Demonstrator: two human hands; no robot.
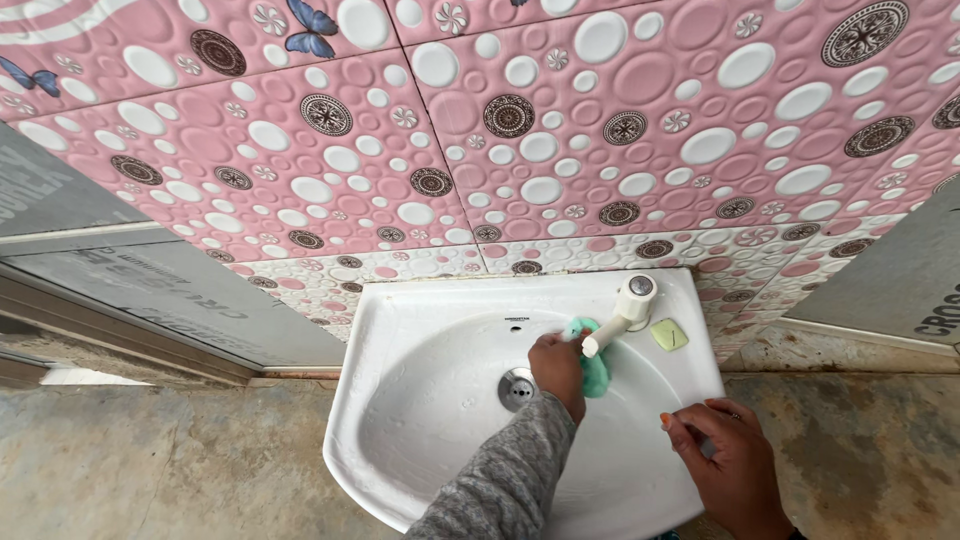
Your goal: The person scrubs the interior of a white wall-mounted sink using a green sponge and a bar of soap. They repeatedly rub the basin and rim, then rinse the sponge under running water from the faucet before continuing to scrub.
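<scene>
Inside the white basin [420,440], toward its back edge, the left hand [558,368] is closed around a green scrubbing cloth [596,372], pressing it against the basin wall just under the white tap [622,315]. At the basin's front right edge rests the right hand [730,455], fingers curled over the rim, holding nothing. A pale green soap bar [669,334] lies at the back right corner; the drain [516,388] sits just beside the left hand.
</scene>
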